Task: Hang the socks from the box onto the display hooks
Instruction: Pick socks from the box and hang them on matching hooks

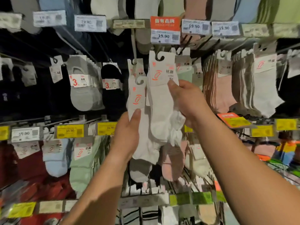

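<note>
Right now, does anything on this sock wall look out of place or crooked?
Nothing damaged. The left hand holds a white sock pack that is off any hook, its hanger loop free and the pack slightly tilted. The right hand holds a bigger white sock bundle up by the display hook; whether it is seated is unclear.

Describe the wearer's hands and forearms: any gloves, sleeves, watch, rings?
Both the left hand and the right hand are bare, no gloves. Forearms are uncovered as far as the frame shows; no sleeves, watch, bracelet or rings visible. Fingernails are short and unpainted.
</note>
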Motion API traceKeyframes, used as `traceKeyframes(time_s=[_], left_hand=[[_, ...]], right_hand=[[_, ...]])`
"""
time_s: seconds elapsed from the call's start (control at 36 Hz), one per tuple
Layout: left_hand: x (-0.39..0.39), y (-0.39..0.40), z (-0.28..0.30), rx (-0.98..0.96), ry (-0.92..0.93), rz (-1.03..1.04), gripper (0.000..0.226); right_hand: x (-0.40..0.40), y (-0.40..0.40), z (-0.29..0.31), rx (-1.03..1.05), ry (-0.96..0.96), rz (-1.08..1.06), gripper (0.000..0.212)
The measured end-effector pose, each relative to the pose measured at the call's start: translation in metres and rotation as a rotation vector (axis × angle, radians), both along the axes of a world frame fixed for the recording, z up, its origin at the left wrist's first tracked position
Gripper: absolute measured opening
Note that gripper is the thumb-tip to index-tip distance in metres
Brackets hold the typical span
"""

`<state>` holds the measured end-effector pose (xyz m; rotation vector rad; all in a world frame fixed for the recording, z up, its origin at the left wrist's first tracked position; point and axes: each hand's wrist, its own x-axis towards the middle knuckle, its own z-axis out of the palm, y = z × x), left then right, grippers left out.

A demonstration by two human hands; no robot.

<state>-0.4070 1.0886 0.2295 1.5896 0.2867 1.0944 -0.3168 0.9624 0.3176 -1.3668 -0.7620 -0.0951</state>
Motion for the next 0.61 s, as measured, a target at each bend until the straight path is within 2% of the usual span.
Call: traceKeyframes(time_s=[0.08, 0.22, 0.42, 0.53, 0.61], left_hand=[[0.009, 0.002, 0.011, 0.002, 0.035, -0.012, 0.034], [0.019, 0.005, 0.027, 0.030, 0.014, 0.047, 0.035], [0.026, 0.010, 0.036, -0.005, 0.001, 0.040, 0.032], [0.028, 0.014, 0.036, 0.001, -0.007, 0.038, 0.027], [0.027, 0.018, 0.035, -0.015, -0.011, 0.029, 0.022]], right_hand=[[0.009, 0.002, 0.006, -0.011, 0.052, 0.062, 0.031], [0.020, 0.003, 0.015, 0.018, 0.070, 0.141, 0.021], [0.027, 0.008, 0.037, 0.048, 0.043, 0.111, 0.027], [0.037, 0.014, 0.046, -0.006, -0.005, -0.011, 0.031], [0.042, 0.014, 0.047, -0.014, -0.030, -0.041, 0.019]])
